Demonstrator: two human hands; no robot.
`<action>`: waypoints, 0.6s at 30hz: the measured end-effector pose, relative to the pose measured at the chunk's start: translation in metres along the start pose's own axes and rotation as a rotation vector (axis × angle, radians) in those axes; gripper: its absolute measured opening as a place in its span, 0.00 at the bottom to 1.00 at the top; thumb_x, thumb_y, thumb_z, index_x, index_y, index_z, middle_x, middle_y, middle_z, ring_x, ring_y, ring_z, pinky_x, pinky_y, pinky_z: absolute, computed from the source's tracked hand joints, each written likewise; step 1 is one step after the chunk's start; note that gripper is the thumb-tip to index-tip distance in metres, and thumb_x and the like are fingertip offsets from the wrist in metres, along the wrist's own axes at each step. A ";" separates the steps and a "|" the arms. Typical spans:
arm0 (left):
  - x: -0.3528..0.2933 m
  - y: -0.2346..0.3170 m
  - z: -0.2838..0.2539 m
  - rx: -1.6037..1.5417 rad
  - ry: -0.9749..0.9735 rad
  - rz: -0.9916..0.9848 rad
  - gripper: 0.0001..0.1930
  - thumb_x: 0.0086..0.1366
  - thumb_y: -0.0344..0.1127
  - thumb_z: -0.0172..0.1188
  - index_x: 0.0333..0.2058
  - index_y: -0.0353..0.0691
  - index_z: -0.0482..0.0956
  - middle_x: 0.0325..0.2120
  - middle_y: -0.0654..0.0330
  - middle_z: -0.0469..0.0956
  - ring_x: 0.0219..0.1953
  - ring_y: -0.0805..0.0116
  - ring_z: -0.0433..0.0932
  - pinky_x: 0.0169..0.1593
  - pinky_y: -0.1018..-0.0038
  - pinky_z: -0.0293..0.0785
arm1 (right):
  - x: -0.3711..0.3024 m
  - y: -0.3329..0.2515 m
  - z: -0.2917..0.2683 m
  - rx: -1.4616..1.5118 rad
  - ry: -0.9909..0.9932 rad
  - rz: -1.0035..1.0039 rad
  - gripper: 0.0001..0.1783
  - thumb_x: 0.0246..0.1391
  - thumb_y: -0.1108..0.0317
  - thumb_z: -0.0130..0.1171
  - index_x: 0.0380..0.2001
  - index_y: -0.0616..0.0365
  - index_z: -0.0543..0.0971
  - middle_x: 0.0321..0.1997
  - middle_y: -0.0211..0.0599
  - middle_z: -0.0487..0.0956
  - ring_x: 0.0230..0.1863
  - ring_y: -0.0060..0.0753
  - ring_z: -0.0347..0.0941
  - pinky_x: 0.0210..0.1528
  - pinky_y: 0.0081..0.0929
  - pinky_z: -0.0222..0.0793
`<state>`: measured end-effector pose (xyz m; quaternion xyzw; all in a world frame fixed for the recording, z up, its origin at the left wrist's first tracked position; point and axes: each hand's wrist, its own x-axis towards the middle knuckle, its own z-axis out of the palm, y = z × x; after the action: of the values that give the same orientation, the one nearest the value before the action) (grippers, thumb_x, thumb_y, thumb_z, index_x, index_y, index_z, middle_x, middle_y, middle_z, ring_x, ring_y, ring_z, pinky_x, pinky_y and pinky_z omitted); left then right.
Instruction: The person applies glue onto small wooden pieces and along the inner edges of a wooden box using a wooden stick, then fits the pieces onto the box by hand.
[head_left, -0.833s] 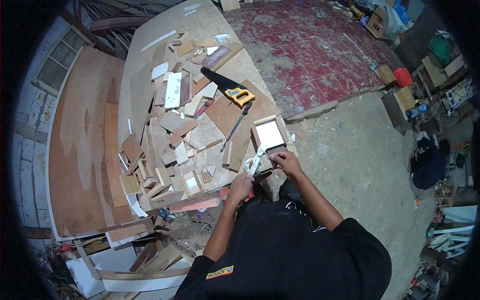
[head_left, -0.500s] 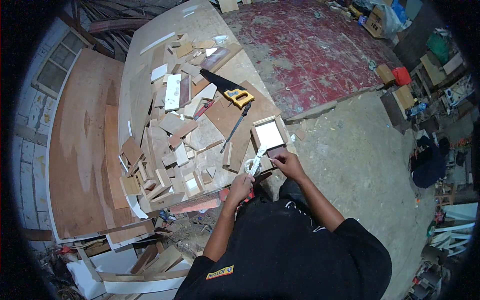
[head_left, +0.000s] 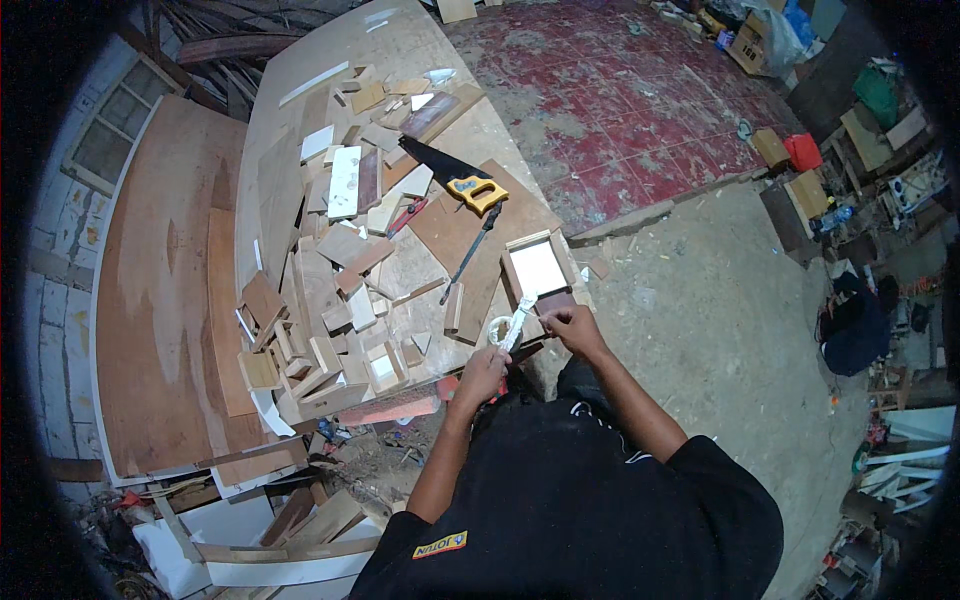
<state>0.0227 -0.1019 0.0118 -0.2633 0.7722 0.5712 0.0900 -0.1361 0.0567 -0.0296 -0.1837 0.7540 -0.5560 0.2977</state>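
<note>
My left hand [head_left: 483, 374] is closed round the lower end of a white, stick-like tool [head_left: 517, 322], whose upper tip reaches the near edge of a small wooden box [head_left: 511, 268]. A round white-rimmed container [head_left: 494, 334] stands close beside the tool, partly behind it. The box has raised wooden sides and a white panel [head_left: 537, 268] inside. At its near end is a dark brown wood piece [head_left: 556, 301]. My right hand [head_left: 572, 330] pinches the near edge of that piece; the fingertips are partly hidden.
The box sits at the workbench [head_left: 330, 100] corner. A handsaw [head_left: 450, 180] with a yellow handle and a dark slim bar [head_left: 468, 262] lie beyond it. Wood offcuts [head_left: 362, 308], a red-handled tool [head_left: 407, 216] and a small frame [head_left: 383, 366] lie left. Concrete floor [head_left: 700, 330] lies right.
The white tool in my left hand has shifted very slightly beside the container. My right hand stays at the dark brown piece, and the box has hardly moved.
</note>
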 end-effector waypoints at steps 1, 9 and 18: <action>-0.001 0.000 0.000 -0.006 0.000 -0.011 0.16 0.66 0.40 0.44 0.28 0.34 0.73 0.16 0.60 0.70 0.19 0.70 0.70 0.26 0.71 0.66 | 0.000 -0.001 0.000 0.012 -0.003 0.006 0.12 0.51 0.63 0.59 0.27 0.63 0.81 0.17 0.30 0.75 0.19 0.18 0.69 0.23 0.22 0.64; -0.001 -0.001 0.000 0.051 0.034 0.063 0.16 0.65 0.40 0.44 0.27 0.34 0.73 0.17 0.60 0.70 0.20 0.70 0.70 0.27 0.72 0.67 | 0.000 0.001 0.002 0.019 0.132 -0.026 0.12 0.50 0.64 0.60 0.28 0.64 0.81 0.18 0.33 0.77 0.20 0.20 0.71 0.24 0.23 0.66; -0.003 -0.003 -0.001 -0.089 0.023 0.008 0.15 0.66 0.39 0.44 0.26 0.36 0.71 0.15 0.67 0.66 0.17 0.78 0.65 0.22 0.78 0.61 | -0.006 -0.019 -0.003 -0.002 0.293 -0.281 0.06 0.48 0.73 0.61 0.31 0.64 0.80 0.29 0.36 0.77 0.30 0.22 0.73 0.31 0.19 0.68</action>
<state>0.0268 -0.1022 0.0111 -0.2707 0.7481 0.6021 0.0670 -0.1343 0.0563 -0.0093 -0.2046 0.7567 -0.6121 0.1041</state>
